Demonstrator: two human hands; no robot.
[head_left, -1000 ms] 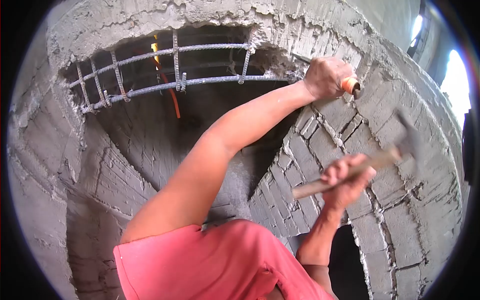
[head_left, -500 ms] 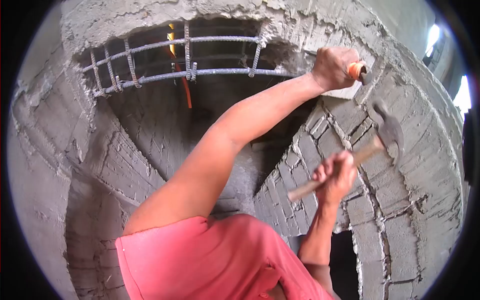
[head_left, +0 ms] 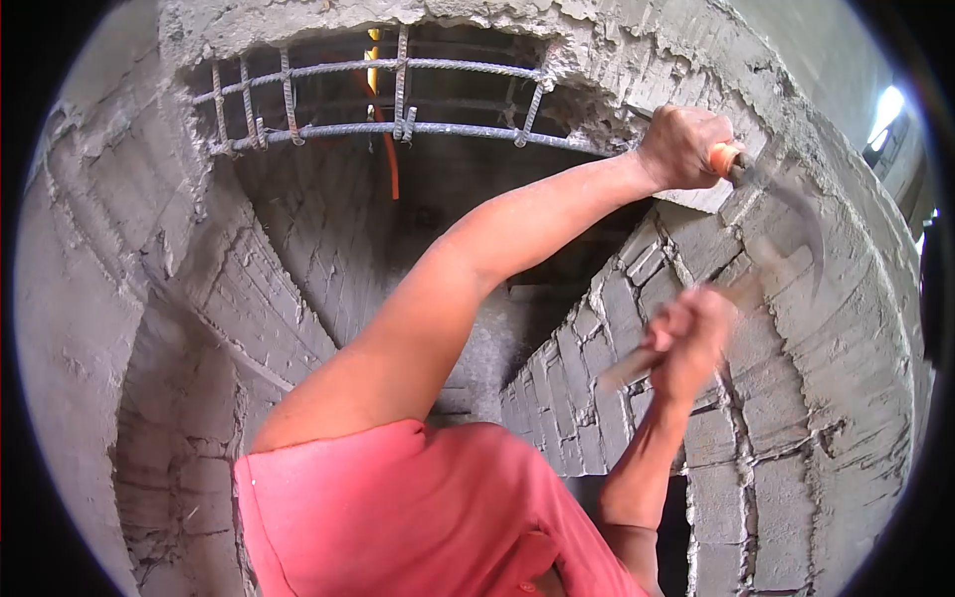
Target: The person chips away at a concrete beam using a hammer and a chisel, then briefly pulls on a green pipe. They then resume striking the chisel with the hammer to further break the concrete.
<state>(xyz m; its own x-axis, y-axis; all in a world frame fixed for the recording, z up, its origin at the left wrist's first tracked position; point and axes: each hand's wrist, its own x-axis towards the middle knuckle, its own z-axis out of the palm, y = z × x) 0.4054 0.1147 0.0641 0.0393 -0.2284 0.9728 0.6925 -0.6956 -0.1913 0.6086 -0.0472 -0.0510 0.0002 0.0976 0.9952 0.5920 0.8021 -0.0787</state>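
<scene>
Spanning the broken opening at upper left, a grid of steel bars (head_left: 403, 85) crosses the gap in the rough concrete (head_left: 184, 134). Behind it I see a yellow piece (head_left: 373, 62) and, lower, an orange strip (head_left: 391, 164) hanging down. Below, a pink shirt (head_left: 378, 507) fills my view's bottom edge. To its right, a wall of grey blocks (head_left: 572, 403) slopes up beside the dark gap. Up at the concrete's broken edge, my left hand (head_left: 684, 147) has its fingers clamped around a chisel (head_left: 724, 159), its orange-wrapped end sticking out rightward. Lower, my right hand (head_left: 694, 338) closes its fingers on the wooden handle of a hammer (head_left: 796, 214); the head is blurred beside the chisel's end, and I cannot tell whether they touch.
</scene>
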